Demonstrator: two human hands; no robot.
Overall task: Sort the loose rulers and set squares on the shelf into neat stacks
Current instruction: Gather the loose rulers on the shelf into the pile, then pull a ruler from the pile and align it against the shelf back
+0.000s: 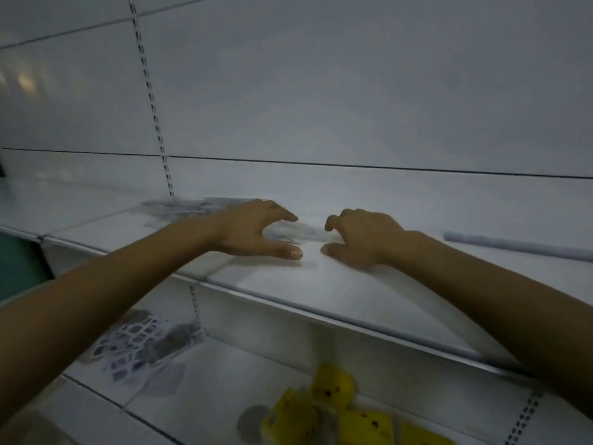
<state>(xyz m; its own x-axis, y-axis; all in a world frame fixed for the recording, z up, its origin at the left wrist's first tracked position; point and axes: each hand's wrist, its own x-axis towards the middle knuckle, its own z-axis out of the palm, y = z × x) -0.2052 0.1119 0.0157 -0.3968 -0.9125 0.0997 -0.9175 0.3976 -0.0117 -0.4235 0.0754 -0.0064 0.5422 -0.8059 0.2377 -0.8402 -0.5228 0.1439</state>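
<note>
Dim, motion-blurred view. Between my left hand (pixel 253 229) and my right hand (pixel 362 239), a thin, see-through grey patch (pixel 300 234) lies flat on the white shelf (pixel 337 290). It is too smeared to separate into single rulers or set squares. A second grey smear (pixel 179 208) lies beyond my left wrist, against the back panel (pixel 321 91), and is equally unreadable. Well outside my right wrist, a pale long strip (pixel 513 245) lies on the same shelf, cut off by the frame edge. On the lower shelf (pixel 208 380) under my forearms are a white net bundle (pixel 134 345), its dark contents unclear, and yellow packs (pixel 333 409) partly cut off at the bottom. My left hand forms a wide C, its thumb flat on the shelf and its fingers arched above and apart from the thumb, clamping nothing. My right hand mirrors it with knuckles raised and fingers bent tip-down at the patch's edge. I cannot tell whether those fingers pinch the patch or merely touch it.
</note>
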